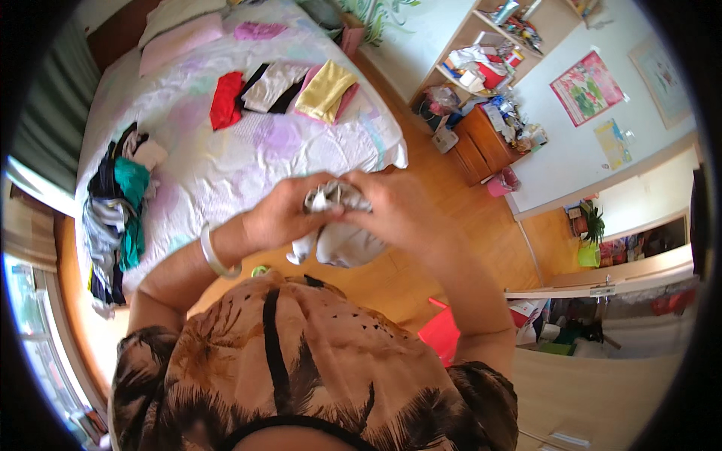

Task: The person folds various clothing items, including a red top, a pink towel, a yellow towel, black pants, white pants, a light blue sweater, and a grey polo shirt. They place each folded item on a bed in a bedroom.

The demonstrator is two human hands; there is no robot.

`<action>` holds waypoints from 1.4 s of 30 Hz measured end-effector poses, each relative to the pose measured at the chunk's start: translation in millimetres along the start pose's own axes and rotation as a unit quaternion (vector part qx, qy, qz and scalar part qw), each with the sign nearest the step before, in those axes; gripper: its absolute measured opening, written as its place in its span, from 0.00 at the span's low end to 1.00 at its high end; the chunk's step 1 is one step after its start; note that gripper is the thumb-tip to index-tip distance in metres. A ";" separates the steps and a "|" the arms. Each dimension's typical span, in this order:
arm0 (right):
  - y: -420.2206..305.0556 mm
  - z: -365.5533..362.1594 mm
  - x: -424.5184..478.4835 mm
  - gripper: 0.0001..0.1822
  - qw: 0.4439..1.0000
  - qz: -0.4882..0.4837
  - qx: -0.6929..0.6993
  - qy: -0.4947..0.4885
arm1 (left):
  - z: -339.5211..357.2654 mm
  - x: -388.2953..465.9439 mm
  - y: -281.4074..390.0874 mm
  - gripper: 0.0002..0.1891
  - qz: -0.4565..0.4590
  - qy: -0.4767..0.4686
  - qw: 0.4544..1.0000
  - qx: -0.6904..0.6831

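My left hand [287, 211] and my right hand [383, 203] grip a bunched light grey cloth garment [350, 242] between them, in front of my chest. Its gathered top shows between my thumbs and fingers, and the rest hangs below. Beyond my hands, on the bed [197, 152], lie a red folded cloth [227, 101], a white folded garment [273, 84] on a black one, and a yellow folded cloth [326, 93] on a pink one. A heap of mixed clothes, with a green garment [132, 225] among them, lies at the bed's left edge.
Pink pillows [183, 42] and a purple cloth [259, 30] are at the bed's far end. To the right stand a wooden drawer cabinet [479, 144], shelves and a pink bin [503, 182]. A red object [440, 332] is beside my right arm, near an open cabinet.
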State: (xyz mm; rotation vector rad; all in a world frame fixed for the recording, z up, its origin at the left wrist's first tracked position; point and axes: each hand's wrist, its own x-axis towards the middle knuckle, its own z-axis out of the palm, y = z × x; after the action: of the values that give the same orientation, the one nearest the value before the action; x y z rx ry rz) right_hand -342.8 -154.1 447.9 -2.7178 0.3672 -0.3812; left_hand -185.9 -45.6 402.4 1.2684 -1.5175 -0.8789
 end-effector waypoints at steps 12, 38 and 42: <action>-19.3 -122.6 68.5 0.20 0.968 -0.227 -0.080 -0.068 | -49.2 -7.2 -55.3 0.24 -0.042 -0.110 0.981 -0.156; 135.3 -154.0 79.8 0.18 0.921 0.283 -0.031 0.266 | -298.7 -180.4 -145.7 0.27 -0.113 0.149 0.981 0.043; 177.6 -48.2 105.9 0.19 0.916 0.295 0.028 0.270 | -366.8 -157.5 -164.6 0.36 -0.203 0.123 0.953 0.188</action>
State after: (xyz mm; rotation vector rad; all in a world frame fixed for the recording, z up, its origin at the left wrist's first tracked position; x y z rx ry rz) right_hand -295.0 -360.9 443.8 -2.2444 1.2561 -0.9302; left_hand 217.2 89.6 327.1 1.9419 -1.2796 -0.6654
